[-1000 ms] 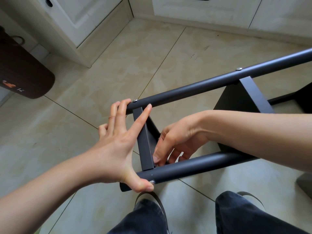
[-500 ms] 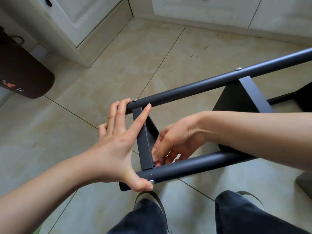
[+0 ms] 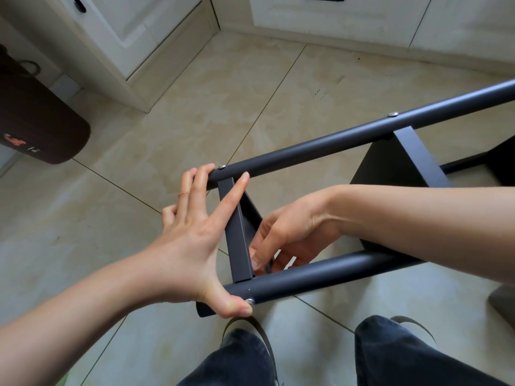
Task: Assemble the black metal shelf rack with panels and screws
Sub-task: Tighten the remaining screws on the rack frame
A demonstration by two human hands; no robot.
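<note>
The black rack lies on its side on the tiled floor. Its far tube (image 3: pixel 334 140) and near tube (image 3: pixel 320 277) are joined by an end panel (image 3: pixel 237 232) and a second panel (image 3: pixel 390 162). My left hand (image 3: pixel 189 246) spans the end of the frame, with fingers on the far tube beside a screw (image 3: pixel 222 166) and the thumb pressed on a screw head (image 3: pixel 250 301) in the near tube. My right hand (image 3: pixel 292 232) reaches between the tubes. Its fingertips pinch a small dark part (image 3: pixel 269 267) at the inner corner of the end panel, mostly hidden.
White cabinets (image 3: pixel 156 37) line the far side and left. A dark brown rounded object (image 3: pixel 36 121) stands at the left edge. My legs in dark trousers (image 3: pixel 404 358) are just below the rack. A grey object (image 3: pixel 504 305) shows at the right edge.
My right fingertips have shifted slightly at the panel's inner corner by the near tube. My left hand and the rack have stayed in place.
</note>
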